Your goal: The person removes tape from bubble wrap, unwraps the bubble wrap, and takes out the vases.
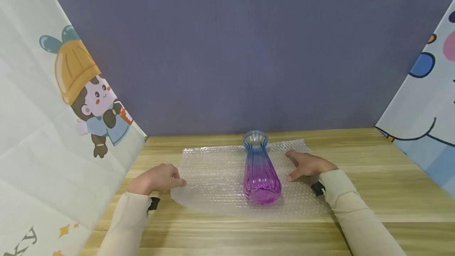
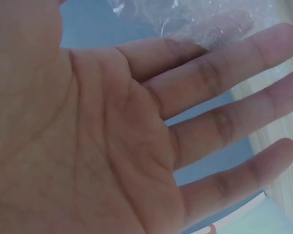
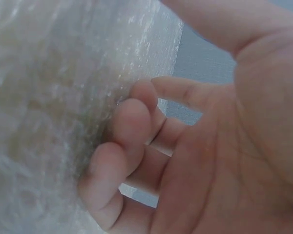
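A clear glass vase (image 1: pixel 261 169), blue at the neck and purple at the base, lies on its side on a sheet of bubble wrap (image 1: pixel 213 185). Its flared mouth points toward the back wall. At the sheet's left edge my left hand (image 1: pixel 161 179) pinches the film between thumb and index finger. The other fingers (image 2: pixel 239 122) of that hand stretch out straight in the left wrist view. To the right of the vase, my right hand (image 1: pixel 307 165) rests over the wrap, thumb and index finger spread apart. Bent fingertips (image 3: pixel 132 119) touch the film in the right wrist view.
Everything lies on a wood-grain tabletop (image 1: pixel 213 236). A grey-blue wall (image 1: pixel 249 50) rises at its back edge. Printed white panels stand at the left (image 1: pixel 35 129) and right (image 1: pixel 426 110). Dark straps (image 1: pixel 153 204) show at both wrists.
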Motion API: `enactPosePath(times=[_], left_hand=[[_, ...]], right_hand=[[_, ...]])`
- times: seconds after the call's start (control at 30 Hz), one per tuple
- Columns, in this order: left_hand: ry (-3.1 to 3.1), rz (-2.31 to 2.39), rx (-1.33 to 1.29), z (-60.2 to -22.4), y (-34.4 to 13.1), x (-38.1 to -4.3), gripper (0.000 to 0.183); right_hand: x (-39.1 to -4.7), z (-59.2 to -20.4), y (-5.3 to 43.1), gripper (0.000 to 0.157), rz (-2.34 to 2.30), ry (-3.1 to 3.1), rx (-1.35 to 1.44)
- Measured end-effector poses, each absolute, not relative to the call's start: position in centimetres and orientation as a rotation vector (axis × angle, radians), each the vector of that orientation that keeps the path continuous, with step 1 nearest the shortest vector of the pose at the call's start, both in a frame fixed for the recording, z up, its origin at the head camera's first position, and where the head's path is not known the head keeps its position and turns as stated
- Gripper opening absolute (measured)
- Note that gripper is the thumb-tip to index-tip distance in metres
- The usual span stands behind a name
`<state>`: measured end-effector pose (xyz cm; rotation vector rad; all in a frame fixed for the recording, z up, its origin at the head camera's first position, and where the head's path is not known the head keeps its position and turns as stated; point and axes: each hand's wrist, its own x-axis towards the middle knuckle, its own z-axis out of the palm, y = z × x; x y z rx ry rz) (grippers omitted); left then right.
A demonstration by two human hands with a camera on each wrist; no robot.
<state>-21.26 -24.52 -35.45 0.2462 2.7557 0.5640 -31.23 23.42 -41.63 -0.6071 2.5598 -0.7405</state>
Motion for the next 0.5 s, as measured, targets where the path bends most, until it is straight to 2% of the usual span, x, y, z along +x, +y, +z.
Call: enactPosePath(times=[0.23, 0.5], left_hand=[[2.726, 0.532, 0.201, -35.16, -24.87, -21.27, 0.013], [2.685, 0.529, 0.233, -35.36, -24.85, -21.26, 0.038]], right_hand=[[-31.31, -41.51, 23.31, 0.105, -0.730, 2.559, -0.610], [-31.33, -41.61, 23.48, 0.105, -0.744, 2.552, -0.574]])
